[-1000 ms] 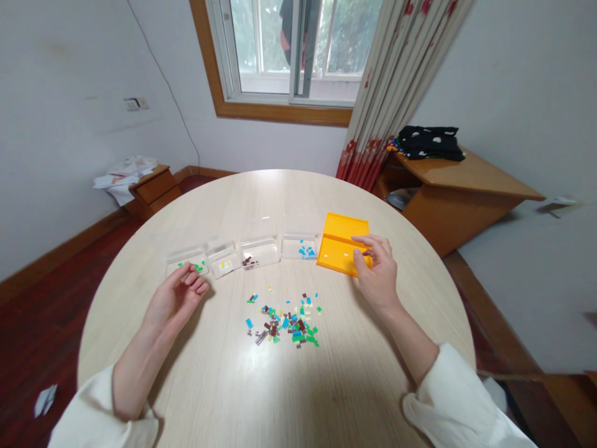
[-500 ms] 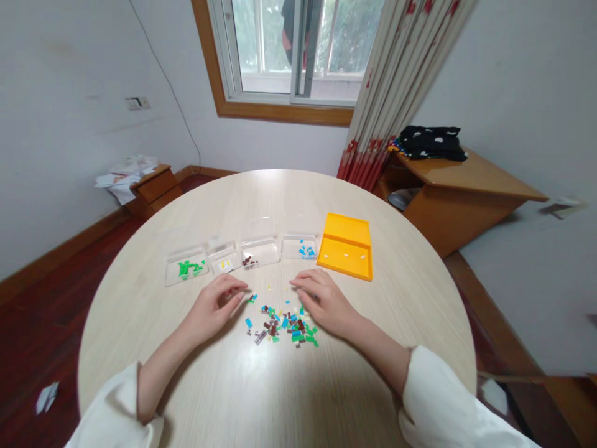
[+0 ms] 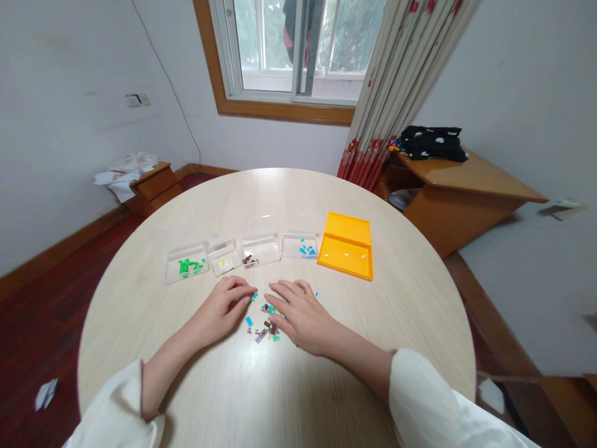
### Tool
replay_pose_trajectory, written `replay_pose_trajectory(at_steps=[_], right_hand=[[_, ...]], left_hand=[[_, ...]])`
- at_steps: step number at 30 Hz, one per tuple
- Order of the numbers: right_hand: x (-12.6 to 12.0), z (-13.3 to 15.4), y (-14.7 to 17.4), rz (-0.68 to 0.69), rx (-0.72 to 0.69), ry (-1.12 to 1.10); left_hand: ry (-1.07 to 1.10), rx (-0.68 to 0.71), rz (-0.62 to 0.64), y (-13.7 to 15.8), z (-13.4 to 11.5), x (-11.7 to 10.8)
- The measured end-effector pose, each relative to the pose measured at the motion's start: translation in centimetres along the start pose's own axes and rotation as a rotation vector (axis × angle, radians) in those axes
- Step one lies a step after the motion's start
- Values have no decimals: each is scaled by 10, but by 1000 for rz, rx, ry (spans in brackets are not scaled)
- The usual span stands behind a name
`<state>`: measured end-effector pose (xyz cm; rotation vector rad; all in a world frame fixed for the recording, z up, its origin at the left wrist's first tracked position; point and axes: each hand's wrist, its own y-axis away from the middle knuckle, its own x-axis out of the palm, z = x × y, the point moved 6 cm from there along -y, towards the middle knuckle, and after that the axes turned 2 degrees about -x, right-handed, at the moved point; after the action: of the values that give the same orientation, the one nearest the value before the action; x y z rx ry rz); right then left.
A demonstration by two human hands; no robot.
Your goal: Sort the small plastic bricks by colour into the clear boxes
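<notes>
A loose pile of small building bricks (image 3: 270,326) in brown, blue, green and grey lies on the round table, between my two hands. My left hand (image 3: 224,311) rests at the pile's left side, fingers curved and thumb a little apart. Its fingertips are beside a small blue brick (image 3: 254,295). Palm down, my right hand (image 3: 303,316) lies spread over the right part of the pile and hides the bricks under it. Neither hand visibly grips anything. A single blue brick (image 3: 316,294) lies beyond the right hand.
Behind the hands stand clear trays: one with green bricks (image 3: 190,267), one with yellow pieces (image 3: 226,263), one with brown bricks (image 3: 249,259), one with blue bricks (image 3: 306,250). An open yellow case (image 3: 346,266) holding white pieces sits to their right on the table (image 3: 280,398).
My right hand has moved left and now covers the right part of the pile. My left hand has shifted slightly right, with its thumb and fingers closer together.
</notes>
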<state>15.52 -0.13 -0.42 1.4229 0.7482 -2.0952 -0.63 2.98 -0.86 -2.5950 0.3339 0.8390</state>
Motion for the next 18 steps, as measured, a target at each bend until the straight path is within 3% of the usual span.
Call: replay_pose_trajectory(at_steps=[8, 18], right_hand=[[0, -3, 1, 11, 14, -12], [2, -1, 0, 17, -3, -23]], left_hand=[[-176, 17, 98, 2, -3, 3], [-260, 25, 49, 1, 5, 2]])
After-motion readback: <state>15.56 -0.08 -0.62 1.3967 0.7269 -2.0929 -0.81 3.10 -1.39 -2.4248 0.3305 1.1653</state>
